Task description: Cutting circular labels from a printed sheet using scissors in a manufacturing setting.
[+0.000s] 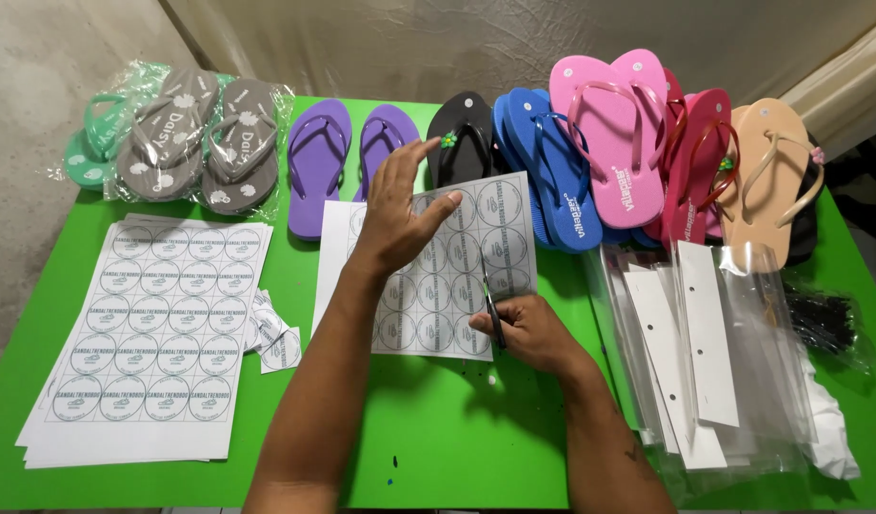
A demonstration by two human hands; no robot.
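Note:
A white sheet printed with round labels (457, 276) lies on the green table (438, 438). My left hand (398, 207) rests flat on its upper left part, fingers spread. My right hand (524, 328) grips dark scissors (492, 309) at the sheet's lower right, the blades cutting up into the paper between two columns of labels.
A stack of uncut label sheets (152, 333) lies at the left, with cut-off label pieces (274, 338) beside it. Several pairs of flip-flops line the back: grey bagged (205, 143), purple (319, 162), black (460, 133), blue (552, 171), pink (614, 133), beige (771, 176). Clear bags with white header cards (705, 352) lie at the right.

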